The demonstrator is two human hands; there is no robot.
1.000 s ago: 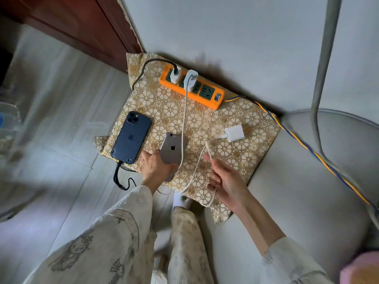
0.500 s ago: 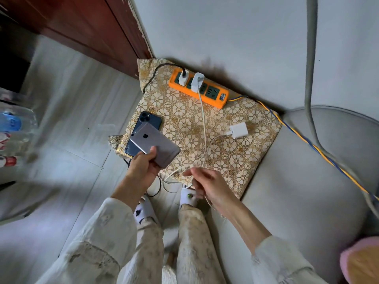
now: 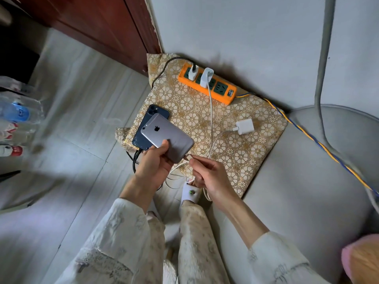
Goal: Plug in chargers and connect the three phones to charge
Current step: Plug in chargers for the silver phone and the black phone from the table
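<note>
I cannot confirm whether the white cable's plug (image 3: 187,157) is seated in the grey phone (image 3: 167,138); the junction is too small to resolve. My left hand (image 3: 152,168) covers that phone's lower corner. The grey phone overlaps most of the dark blue phone (image 3: 149,125), hiding its port; only black cable (image 3: 135,160) emerges beneath. My right hand (image 3: 213,178) conceals part of the white cable's loops. The bottles (image 3: 14,119) at the left edge are blurred and cropped. A pink object (image 3: 363,261) is cut off bottom right. The power strip's (image 3: 207,84) label is unreadable.
</note>
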